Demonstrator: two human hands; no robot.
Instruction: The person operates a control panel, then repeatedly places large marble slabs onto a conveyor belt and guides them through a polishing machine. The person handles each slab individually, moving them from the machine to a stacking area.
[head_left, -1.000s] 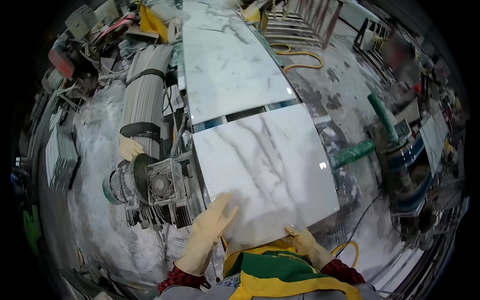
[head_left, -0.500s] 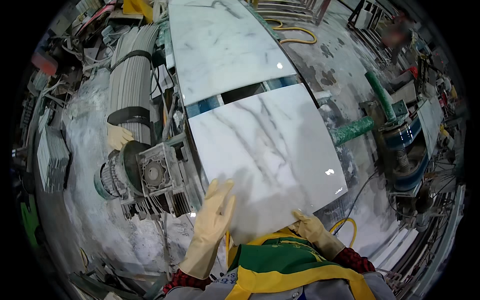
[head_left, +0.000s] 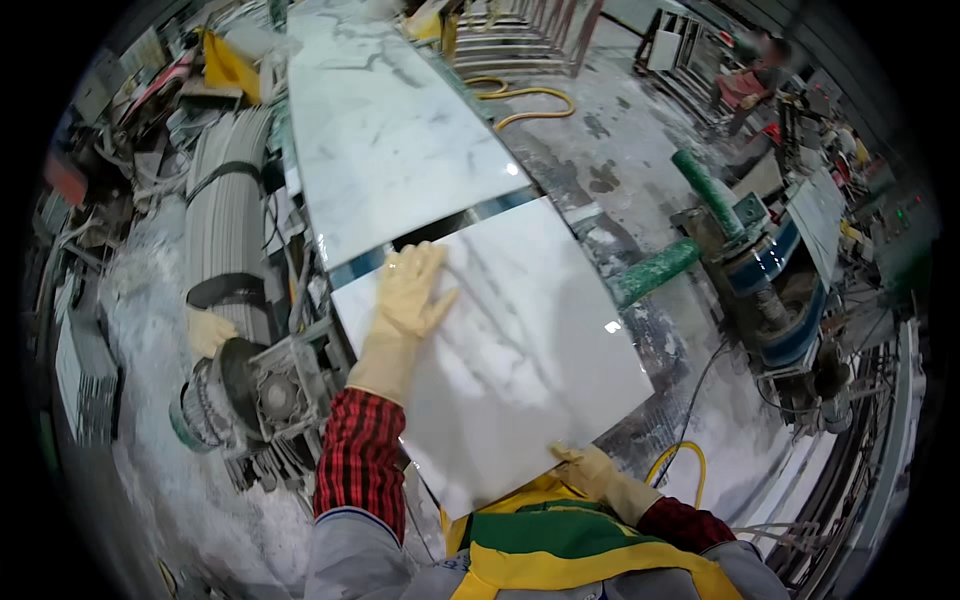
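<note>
The near slab, a glossy white rectangular panel with grey veins (head_left: 530, 330), lies face up directly in front of the operator. The far slab, a second white panel with grey veining (head_left: 390, 140), lies beyond it; a narrow gap containing blue supports (head_left: 503, 203) separates the two.

The left hand, in a long cream rubber glove (head_left: 408, 295), is positioned over the far left part of the near slab. Its grip is wide: fingers extended, thumb spread to the right, nothing enclosed. The fingertips reach the gap.

The right hand, in a matching cream glove (head_left: 597, 472), is at the near right edge of the same slab, fingertips at the rim. The underside is hidden; whether the grip closes around the edge cannot be told.

To the left stand a dusty grey motor unit (head_left: 275, 395) and a pleated grey cylinder with black bands (head_left: 225, 220). To the right, a green-coated roller (head_left: 655, 272) extends outward from beside the near slab. A yellow hose (head_left: 545, 97) lies on the floor at the far right.
</note>
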